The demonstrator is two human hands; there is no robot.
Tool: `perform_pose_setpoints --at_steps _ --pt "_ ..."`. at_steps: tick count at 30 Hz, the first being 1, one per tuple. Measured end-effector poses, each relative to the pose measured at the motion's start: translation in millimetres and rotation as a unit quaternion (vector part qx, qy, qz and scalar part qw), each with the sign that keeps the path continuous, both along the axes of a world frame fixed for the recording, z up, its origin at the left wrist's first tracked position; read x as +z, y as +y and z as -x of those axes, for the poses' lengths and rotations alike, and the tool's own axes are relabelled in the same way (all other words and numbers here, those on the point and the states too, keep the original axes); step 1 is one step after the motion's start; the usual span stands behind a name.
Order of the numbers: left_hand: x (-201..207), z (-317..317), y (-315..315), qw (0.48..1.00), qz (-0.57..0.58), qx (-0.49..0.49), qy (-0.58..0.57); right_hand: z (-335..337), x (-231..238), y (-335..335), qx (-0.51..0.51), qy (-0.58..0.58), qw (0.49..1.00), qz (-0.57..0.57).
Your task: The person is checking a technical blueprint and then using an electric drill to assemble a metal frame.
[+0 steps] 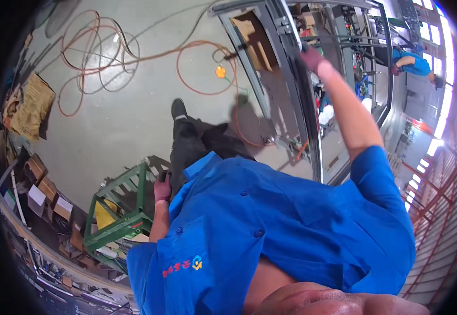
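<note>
My right hand (312, 59), in a dark red glove, reaches far forward at the end of a stretched arm. Its fingers close on the edge of a tall grey metal frame (312, 121), though the fingertips are partly lost against the dark rail. At my left side hangs my left hand (162, 188), gloved the same way. Its fingers point loosely down beside my dark trousers, and nothing shows in them. Nearest to that hand stands a green metal stand (118, 231) with a yellow piece inside it.
An orange hose (186, 47) and dark cables lie looped across the grey floor, with an orange-yellow object (220, 72) among them. Cardboard boxes (47, 186) and brown sacking (31, 105) line the left. Beyond the frame, at the right, another person (415, 64) in blue works.
</note>
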State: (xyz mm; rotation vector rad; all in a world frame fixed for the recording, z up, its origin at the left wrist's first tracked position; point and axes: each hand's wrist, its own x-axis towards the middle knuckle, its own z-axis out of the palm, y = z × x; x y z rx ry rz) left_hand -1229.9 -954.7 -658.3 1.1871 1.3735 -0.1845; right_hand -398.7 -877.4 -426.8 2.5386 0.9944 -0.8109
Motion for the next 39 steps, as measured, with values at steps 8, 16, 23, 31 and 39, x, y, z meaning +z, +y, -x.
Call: perform_pose_setpoints --at_steps 8,16,23,31,39 --pt "10.3 36.9 -46.7 0.997 0.031 0.068 -0.024 -78.5 -33.1 132.0 0.087 -0.072 0.984 0.140" --pt "-8.3 58.7 -67.9 0.998 -0.012 0.046 -0.031 -55.2 -39.5 136.0 0.080 -0.145 0.983 0.080" --pt "-10.4 28.4 -64.1 0.983 0.045 0.176 -0.032 -64.3 -13.4 127.2 0.117 0.274 0.952 -0.065" --pt "-2.4 31.0 -57.5 0.978 0.061 0.195 -0.044 -59.4 -22.4 117.0 0.173 0.043 0.984 0.020" --pt "-14.4 42.6 -67.2 0.984 0.080 0.161 -0.016 -60.3 -26.1 108.4 0.107 -0.164 0.974 0.117"
